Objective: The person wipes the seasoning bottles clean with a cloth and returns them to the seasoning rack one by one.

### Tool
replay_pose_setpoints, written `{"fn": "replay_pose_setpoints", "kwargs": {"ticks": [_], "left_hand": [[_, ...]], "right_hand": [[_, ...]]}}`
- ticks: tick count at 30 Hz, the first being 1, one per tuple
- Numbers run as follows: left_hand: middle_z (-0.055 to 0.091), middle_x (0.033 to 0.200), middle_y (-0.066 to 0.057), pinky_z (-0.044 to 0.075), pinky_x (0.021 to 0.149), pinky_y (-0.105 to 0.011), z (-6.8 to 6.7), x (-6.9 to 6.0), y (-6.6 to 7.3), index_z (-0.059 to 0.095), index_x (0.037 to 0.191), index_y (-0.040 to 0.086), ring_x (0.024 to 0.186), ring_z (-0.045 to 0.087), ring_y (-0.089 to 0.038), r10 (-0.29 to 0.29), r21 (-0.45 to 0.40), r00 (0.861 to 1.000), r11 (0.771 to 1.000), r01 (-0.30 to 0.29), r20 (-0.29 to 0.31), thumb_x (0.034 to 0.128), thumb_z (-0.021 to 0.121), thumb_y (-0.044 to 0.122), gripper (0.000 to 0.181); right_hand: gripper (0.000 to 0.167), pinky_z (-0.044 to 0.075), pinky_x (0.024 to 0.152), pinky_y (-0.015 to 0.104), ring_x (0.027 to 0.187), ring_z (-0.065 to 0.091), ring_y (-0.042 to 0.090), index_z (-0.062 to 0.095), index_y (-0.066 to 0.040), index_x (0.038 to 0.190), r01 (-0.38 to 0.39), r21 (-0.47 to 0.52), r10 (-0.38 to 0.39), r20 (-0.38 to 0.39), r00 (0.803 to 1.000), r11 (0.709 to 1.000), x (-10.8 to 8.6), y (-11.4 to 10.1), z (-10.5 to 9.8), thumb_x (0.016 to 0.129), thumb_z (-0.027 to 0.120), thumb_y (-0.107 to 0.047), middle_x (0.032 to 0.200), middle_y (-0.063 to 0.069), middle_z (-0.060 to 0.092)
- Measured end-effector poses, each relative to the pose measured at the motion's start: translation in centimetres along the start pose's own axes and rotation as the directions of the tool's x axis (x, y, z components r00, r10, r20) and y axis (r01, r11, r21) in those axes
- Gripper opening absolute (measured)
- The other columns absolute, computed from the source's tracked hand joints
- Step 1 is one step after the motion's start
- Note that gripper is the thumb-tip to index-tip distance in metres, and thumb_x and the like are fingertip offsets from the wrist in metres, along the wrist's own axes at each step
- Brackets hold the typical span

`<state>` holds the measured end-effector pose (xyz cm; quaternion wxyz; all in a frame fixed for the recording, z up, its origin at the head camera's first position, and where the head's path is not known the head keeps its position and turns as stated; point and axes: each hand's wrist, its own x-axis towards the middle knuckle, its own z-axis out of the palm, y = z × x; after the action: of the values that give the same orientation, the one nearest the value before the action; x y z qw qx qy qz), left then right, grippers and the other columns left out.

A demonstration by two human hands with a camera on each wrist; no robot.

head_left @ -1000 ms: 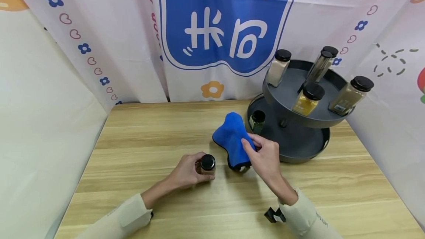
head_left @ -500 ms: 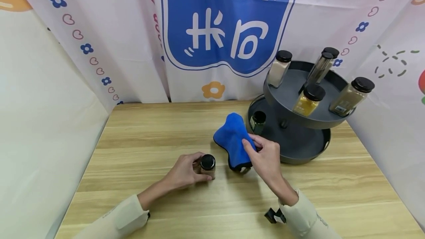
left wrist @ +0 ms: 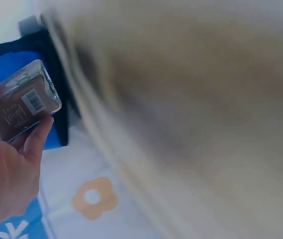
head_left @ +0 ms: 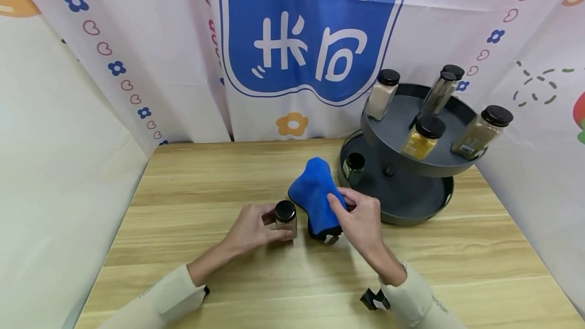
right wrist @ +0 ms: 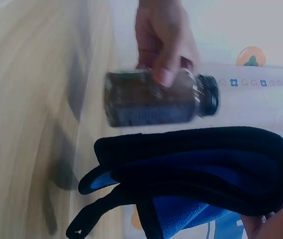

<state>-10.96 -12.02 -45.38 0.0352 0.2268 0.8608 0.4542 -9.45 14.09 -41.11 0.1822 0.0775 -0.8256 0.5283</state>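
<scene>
My left hand (head_left: 253, 230) grips a small brown-filled jar (head_left: 286, 225), fingers and thumb curled round its sides, black lid (head_left: 285, 210) up. Jar is upright near the middle of the wooden table (head_left: 205, 182); the right wrist view shows its base looking raised off the surface. Left wrist view shows a white barcode label (left wrist: 33, 101) on it. My right hand (head_left: 364, 217) pinches a blue cloth (head_left: 315, 194), thumb on top; cloth is folded, black-edged, with a black loop (right wrist: 94, 214) hanging from it in the right wrist view. Jar and cloth are just beside each other, not touching. Black clip-like object (head_left: 375, 299) at my right sleeve (head_left: 413, 298). Two-tier grey stand (head_left: 416, 197) is to the right of the cloth. Lower tier: dark green jar (head_left: 353, 169), black lid. Upper tier: white jar (head_left: 381, 98), yellow jar (head_left: 419, 143), tan jar (head_left: 477, 136), plus slim containers (head_left: 439, 95) at the back, partly overlapping. White curtain (head_left: 183, 65) behind, blue shield print (head_left: 315, 55), orange flower print (head_left: 292, 131) below it.
</scene>
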Motion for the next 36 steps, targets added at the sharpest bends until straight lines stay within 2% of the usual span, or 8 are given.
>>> {"fn": "replay_pose_setpoints", "kwargs": {"ticks": [5, 12, 16, 22, 25, 32, 34, 36], "left_hand": [[0.081, 0.097, -0.007, 0.043, 0.052, -0.02, -0.8, 0.6, 1.7, 0.077, 0.12, 0.0, 0.053, 0.049, 0.0, 0.02, 0.049, 0.999, 0.999, -0.018, -0.037, 0.0796, 0.095, 0.03, 0.054], [0.08, 0.091, -0.006, 0.049, 0.058, -0.02, -1.4, 1.1, 3.0, 0.079, 0.113, 0.0, 0.064, 0.061, -0.001, 0.095, 0.117, 0.992, 0.99, -0.085, -0.086, 0.0786, 0.096, 0.03, 0.048], [0.078, 0.084, -0.004, 0.04, 0.052, -0.019, -1.6, 1.2, 3.3, 0.079, 0.111, 0.0, 0.055, 0.051, -0.004, 0.126, 0.127, 0.987, 0.985, -0.113, -0.103, 0.077, 0.097, 0.025, 0.046], [0.08, 0.088, -0.004, 0.046, 0.057, -0.02, -1.4, 1.1, 2.9, 0.08, 0.11, 0.002, 0.059, 0.054, 0.0, 0.11, 0.138, 0.992, 0.985, -0.101, -0.057, 0.0781, 0.097, 0.026, 0.043], [0.08, 0.087, -0.003, 0.047, 0.058, -0.021, -1.3, 1.1, 2.9, 0.08, 0.108, 0.003, 0.06, 0.054, 0.0, 0.099, 0.135, 0.993, 0.987, -0.09, -0.063, 0.0782, 0.097, 0.027, 0.041], [0.079, 0.087, -0.006, 0.046, 0.054, -0.02, -1.6, 1.4, 3.6, 0.079, 0.11, 0.0, 0.06, 0.056, 0.0, 0.148, 0.119, 0.982, 0.984, -0.134, -0.12, 0.0759, 0.098, 0.022, 0.045], [0.08, 0.09, -0.007, 0.047, 0.054, -0.019, -1.6, 1.5, 3.7, 0.079, 0.113, -0.001, 0.06, 0.056, 0.0, 0.154, 0.125, 0.981, 0.982, -0.14, -0.118, 0.0761, 0.098, 0.022, 0.047], [0.08, 0.089, -0.007, 0.047, 0.055, -0.019, -1.6, 1.4, 3.7, 0.079, 0.112, 0.0, 0.059, 0.056, -0.001, 0.153, 0.138, 0.982, 0.981, -0.138, -0.106, 0.0763, 0.098, 0.023, 0.047]], "right_hand": [[0.015, 0.059, 0.063, 0.02, 0.072, 0.077, 0.015, 0.082, 0.002, 0.105, 0.031, 0.036, -0.031, 0.013, 0.999, 0.999, -0.4, -0.9, 1.0, 0.095, 0.08, -0.009, 0.089, 0.011, 0.081], [0.017, 0.062, 0.066, 0.029, 0.079, 0.079, 0.02, 0.081, 0.004, 0.107, 0.067, -0.001, -0.067, 0.074, 0.995, 0.998, -1.4, -0.9, 3.0, 0.094, 0.079, -0.006, 0.086, 0.012, 0.08], [0.014, 0.062, 0.067, 0.028, 0.079, 0.079, 0.019, 0.081, 0.002, 0.106, 0.046, -0.033, -0.042, 0.105, 0.994, 0.998, -1.7, -0.7, 3.5, 0.094, 0.078, -0.005, 0.082, 0.009, 0.08], [0.019, 0.06, 0.062, 0.024, 0.071, 0.077, 0.019, 0.079, 0.006, 0.111, 0.116, 0.115, -0.113, -0.034, 0.993, 0.987, -0.9, -2.5, 2.3, 0.095, 0.078, -0.005, 0.087, 0.013, 0.08], [0.02, 0.06, 0.063, 0.023, 0.069, 0.076, 0.017, 0.079, 0.006, 0.111, 0.154, 0.096, -0.15, -0.049, 0.987, 0.983, -0.7, -2.9, 2.1, 0.095, 0.078, -0.006, 0.086, 0.012, 0.08], [0.015, 0.06, 0.062, 0.023, 0.069, 0.076, 0.012, 0.081, 0.002, 0.107, 0.036, -0.079, -0.025, 0.138, 0.99, 0.996, -1.1, -1.4, 3.2, 0.094, 0.077, -0.004, 0.075, 0.006, 0.078], [0.016, 0.06, 0.063, 0.023, 0.072, 0.077, 0.014, 0.081, 0.003, 0.108, 0.033, -0.056, -0.026, 0.122, 0.992, 0.998, -1.1, -1.5, 3.1, 0.094, 0.077, -0.003, 0.078, 0.008, 0.079], [0.018, 0.06, 0.065, 0.023, 0.074, 0.078, 0.017, 0.08, 0.005, 0.11, 0.069, 0.011, -0.069, 0.05, 0.996, 0.998, -0.9, -2.1, 2.7, 0.094, 0.078, -0.003, 0.084, 0.011, 0.08]]}}
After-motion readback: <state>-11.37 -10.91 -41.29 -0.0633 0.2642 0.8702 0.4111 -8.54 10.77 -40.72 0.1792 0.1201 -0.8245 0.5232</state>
